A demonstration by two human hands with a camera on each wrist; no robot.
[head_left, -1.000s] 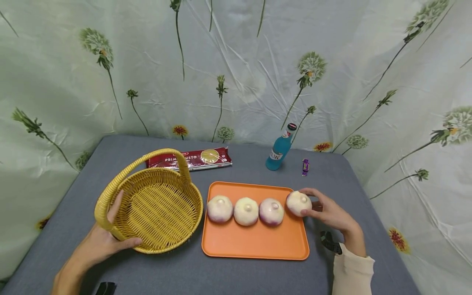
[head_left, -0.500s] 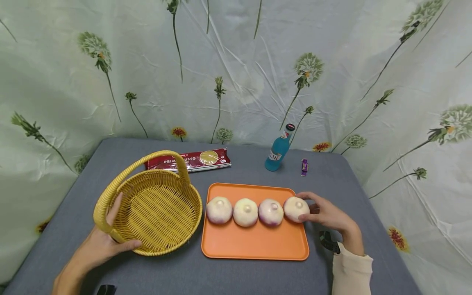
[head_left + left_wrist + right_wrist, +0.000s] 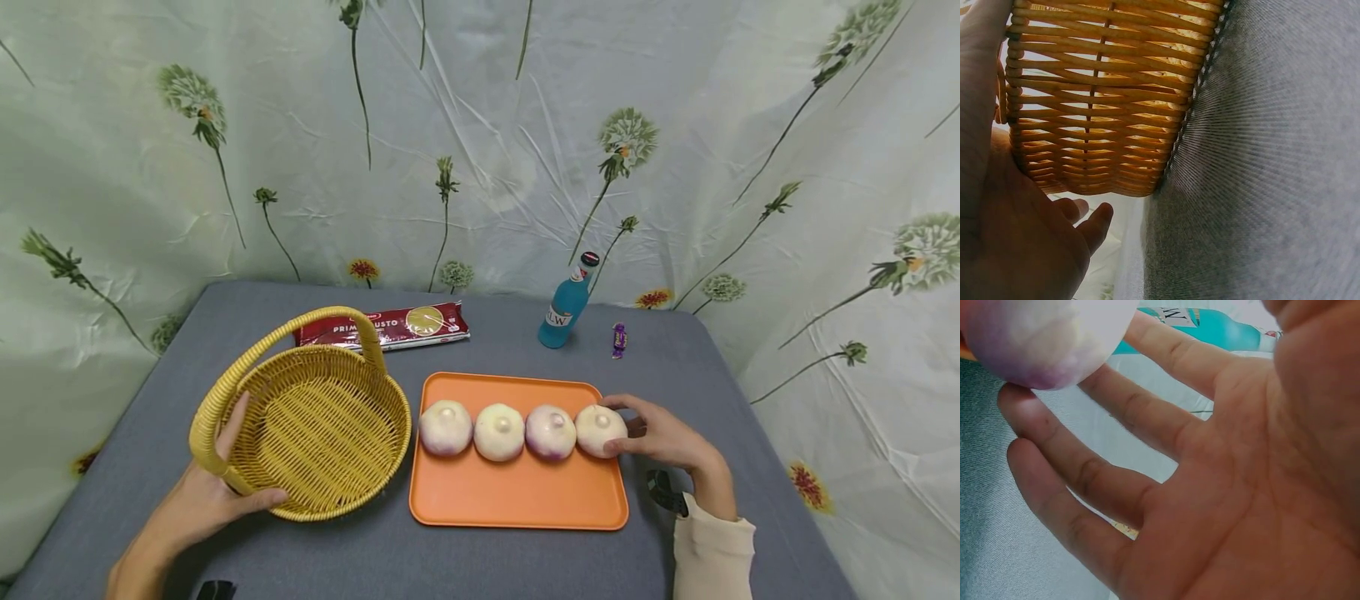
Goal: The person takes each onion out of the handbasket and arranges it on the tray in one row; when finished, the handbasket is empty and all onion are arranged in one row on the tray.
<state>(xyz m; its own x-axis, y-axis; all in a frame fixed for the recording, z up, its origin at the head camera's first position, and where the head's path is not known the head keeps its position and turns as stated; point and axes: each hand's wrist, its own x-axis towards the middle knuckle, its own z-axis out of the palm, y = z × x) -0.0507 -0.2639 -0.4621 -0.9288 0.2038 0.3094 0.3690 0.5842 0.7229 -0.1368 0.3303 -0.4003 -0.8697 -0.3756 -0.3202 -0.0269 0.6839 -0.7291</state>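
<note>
An orange tray holds a row of white-and-purple turnips. My right hand grips the rightmost turnip, thumb at its near side and fingers over its far side, and the turnip rests on the tray beside its neighbour. The right wrist view shows that turnip at the fingertips. A yellow woven basket with an arched handle stands empty left of the tray. My left hand holds its near-left rim at the handle's base, and the basket wall fills the left wrist view.
At the back of the grey table lie a red pasta packet, a blue bottle and a small purple candy. A flowered cloth hangs behind and around the table.
My right hand has brought the rightmost turnip leftward and set it in line against the other turnips on the tray. The left hand and basket have stayed put.
</note>
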